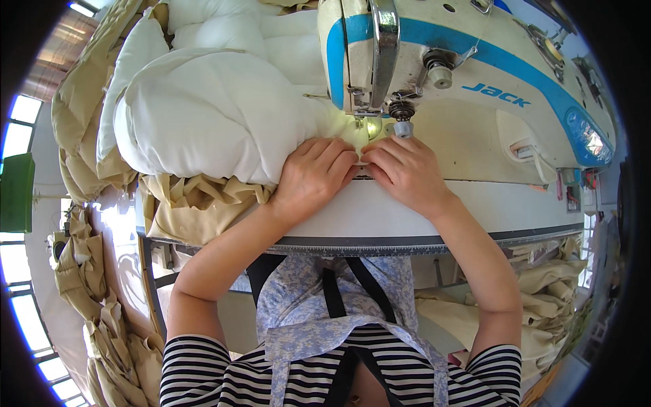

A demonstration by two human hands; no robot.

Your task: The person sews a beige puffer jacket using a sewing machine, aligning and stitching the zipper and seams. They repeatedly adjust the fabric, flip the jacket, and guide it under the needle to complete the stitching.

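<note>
- The white sewing machine (475, 88) with blue trim is taking up the upper right of the view, its head hanging over the white table (380, 214), and its small lamp is glowing at the needle area (369, 115).
- A big stuffed white cushion (210, 112) is lying to the left of the machine, bulging over the table's far left part, with more white padding piled behind it.
- Crumpled tan fabric (196, 197) is spilling out under the cushion and hanging over the table's left edge; more tan pieces are heaped along the left of the room and at the lower right.
- Both forearms are reaching up from the lower edge, bare below striped short sleeves, converging at the needle.
- The left hand (313, 173) is lying palm down on the cushion's right edge, fingers curled loosely and pressing the white cloth flat just in front of the needle area; it is bearing down on the cloth rather than closing around it.
- The right hand (403, 169) is lying beside it, fingertips touching the left hand's, fingers bent and pinching the cushion's seam edge against the table.
- The seam edge is sitting directly below the presser foot, between the two hands' fingertips.
</note>
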